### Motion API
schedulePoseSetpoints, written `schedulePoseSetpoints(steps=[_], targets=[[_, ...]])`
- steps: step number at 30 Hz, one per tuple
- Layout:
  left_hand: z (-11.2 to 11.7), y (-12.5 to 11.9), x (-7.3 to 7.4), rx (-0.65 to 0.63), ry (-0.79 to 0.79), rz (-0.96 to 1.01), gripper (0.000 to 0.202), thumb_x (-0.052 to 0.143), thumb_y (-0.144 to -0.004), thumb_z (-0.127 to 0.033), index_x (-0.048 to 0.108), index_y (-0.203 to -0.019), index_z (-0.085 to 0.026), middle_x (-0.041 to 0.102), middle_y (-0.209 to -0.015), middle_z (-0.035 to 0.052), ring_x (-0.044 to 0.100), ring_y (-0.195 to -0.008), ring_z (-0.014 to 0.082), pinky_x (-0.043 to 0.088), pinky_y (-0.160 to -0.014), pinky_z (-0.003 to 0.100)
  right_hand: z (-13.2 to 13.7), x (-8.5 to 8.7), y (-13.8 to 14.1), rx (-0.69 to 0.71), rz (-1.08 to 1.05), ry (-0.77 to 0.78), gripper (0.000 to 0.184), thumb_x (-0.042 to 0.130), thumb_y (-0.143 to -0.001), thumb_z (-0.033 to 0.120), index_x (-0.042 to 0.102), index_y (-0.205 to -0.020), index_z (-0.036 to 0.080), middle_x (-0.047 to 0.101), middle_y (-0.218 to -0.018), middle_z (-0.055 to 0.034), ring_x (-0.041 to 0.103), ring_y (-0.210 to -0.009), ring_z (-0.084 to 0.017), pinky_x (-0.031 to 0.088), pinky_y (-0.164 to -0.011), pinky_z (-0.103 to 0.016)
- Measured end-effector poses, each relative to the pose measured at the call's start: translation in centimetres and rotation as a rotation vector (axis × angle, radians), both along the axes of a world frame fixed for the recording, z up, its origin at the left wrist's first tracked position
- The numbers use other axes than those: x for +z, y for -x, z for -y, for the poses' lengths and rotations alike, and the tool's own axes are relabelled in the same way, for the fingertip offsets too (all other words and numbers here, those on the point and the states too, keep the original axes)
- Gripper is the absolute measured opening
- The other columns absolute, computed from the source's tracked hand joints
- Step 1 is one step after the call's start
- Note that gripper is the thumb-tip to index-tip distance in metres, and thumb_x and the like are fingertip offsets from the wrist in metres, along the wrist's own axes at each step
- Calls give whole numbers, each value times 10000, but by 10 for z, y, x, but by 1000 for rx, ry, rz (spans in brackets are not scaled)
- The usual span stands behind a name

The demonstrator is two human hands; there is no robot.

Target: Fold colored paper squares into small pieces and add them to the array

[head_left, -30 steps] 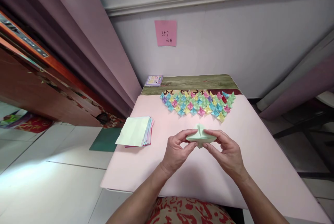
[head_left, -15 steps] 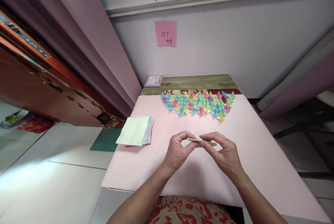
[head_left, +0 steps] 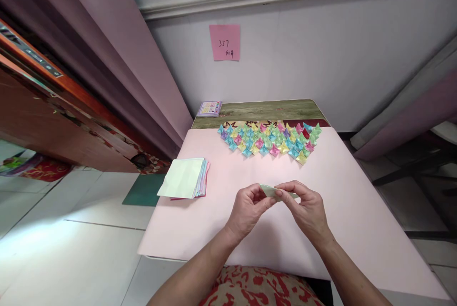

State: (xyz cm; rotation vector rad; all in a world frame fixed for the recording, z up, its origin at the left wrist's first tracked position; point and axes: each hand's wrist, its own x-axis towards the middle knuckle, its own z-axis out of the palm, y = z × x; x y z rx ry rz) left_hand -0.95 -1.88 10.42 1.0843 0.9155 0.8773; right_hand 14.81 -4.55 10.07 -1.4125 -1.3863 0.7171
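A pale green folded paper piece (head_left: 273, 191) is pinched between both hands above the middle of the pink table (head_left: 350, 201). My left hand (head_left: 248, 211) grips its left end with thumb and fingers closed. On its right end my right hand (head_left: 307, 208) does the same. The piece is flattened and seen nearly edge-on. A stack of coloured square paper sheets (head_left: 185, 179), light green on top, lies at the table's left edge. Several small folded paper shapes (head_left: 269, 141) in blue, pink, yellow and green are laid in rows at the far side.
A small colourful packet (head_left: 210, 108) rests on the wooden strip (head_left: 271, 110) behind the pink surface. A pink note (head_left: 224, 42) is stuck on the wall. A wooden door (head_left: 46, 111) and curtain stand left. A chair (head_left: 414, 163) is at the right.
The green paper went from opened out with a raised middle fold to flattened thin between my fingers. Both hands have drawn slightly closer together.
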Motion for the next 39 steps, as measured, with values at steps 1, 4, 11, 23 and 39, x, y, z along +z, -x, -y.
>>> schedulePoseSetpoints(steps=[1, 4, 11, 23, 39], targets=[[1, -1, -2, -12, 34, -1, 258, 762, -757, -343, 713, -873, -117, 691, -738, 52, 653, -705, 161, 530, -652, 265, 0, -1, 0, -3, 31, -34, 139, 672, -869, 352, 728, -915, 233, 706, -819, -23, 661, -759, -182, 523, -690, -289], [3, -3, -6, 7, 86, -14, 300, 739, -770, -384, 720, -885, -108, 680, -694, 55, 657, -622, 169, 515, -509, 247, 1, -3, 1, -73, 238, -238, 272, 676, -870, 289, 681, -1138, 243, 700, -981, -59, 663, -885, -207, 529, -779, -338], [-1, -2, -7, 57, 28, 20, 202, 705, -796, -299, 705, -908, -130, 711, -788, 52, 674, -642, 153, 558, -561, 258, 2, -2, 0, -193, 669, -551, 251, 728, -833, 173, 698, -1067, 261, 710, -989, -55, 675, -900, -202, 462, -966, -453], [-2, 3, -4, -31, -202, -136, 159, 527, -913, -274, 633, -905, -157, 649, -796, 32, 615, -682, 134, 529, -675, 281, 3, -4, 3, -169, 559, -490, 26, 695, -845, 236, 679, -860, 251, 703, -1039, -50, 669, -977, -213, 388, -1053, -493], [1, 0, -26, -179, -872, -1284, 188, 420, -937, -132, 439, -1122, -160, 663, -822, 59, 661, -748, 235, 501, -620, 322, 2, -16, 11, 19, 332, -52, 202, 596, -884, 370, 660, -744, 240, 673, -1165, -87, 619, -1106, -276, 428, -969, -510]])
